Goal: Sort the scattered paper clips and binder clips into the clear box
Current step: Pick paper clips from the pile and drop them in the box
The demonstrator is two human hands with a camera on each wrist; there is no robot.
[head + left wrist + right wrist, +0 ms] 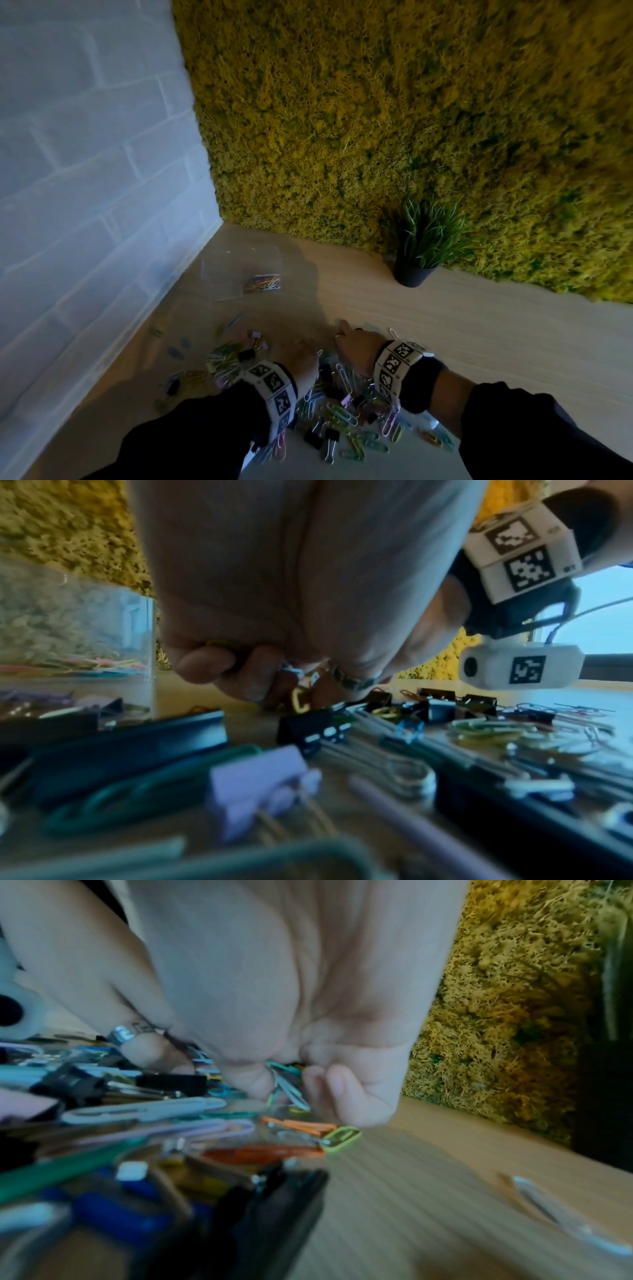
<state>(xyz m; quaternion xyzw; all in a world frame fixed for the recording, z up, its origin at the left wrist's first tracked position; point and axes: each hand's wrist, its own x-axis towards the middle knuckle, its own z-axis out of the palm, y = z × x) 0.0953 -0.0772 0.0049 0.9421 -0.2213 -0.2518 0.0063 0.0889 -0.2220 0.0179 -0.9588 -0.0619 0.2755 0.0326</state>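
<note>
Coloured paper clips and black, lilac and blue binder clips (339,414) lie in a heap on the wooden table (479,335). The clear box (245,270) stands farther back on the left, with a few paper clips (262,282) inside. Both hands are down on the far edge of the heap. My left hand (301,359) has curled fingers (205,664), and a yellow paper clip (219,643) shows inside the fist. In the right wrist view my right hand (294,1088) pinches teal and blue paper clips (289,1083) between thumb and curled fingers, just above the table.
A dark pot with a green plant (416,263) stands at the back against the moss wall (411,120). A white brick wall (85,171) closes the left side. One white paper clip (561,1213) lies apart to the right of the heap.
</note>
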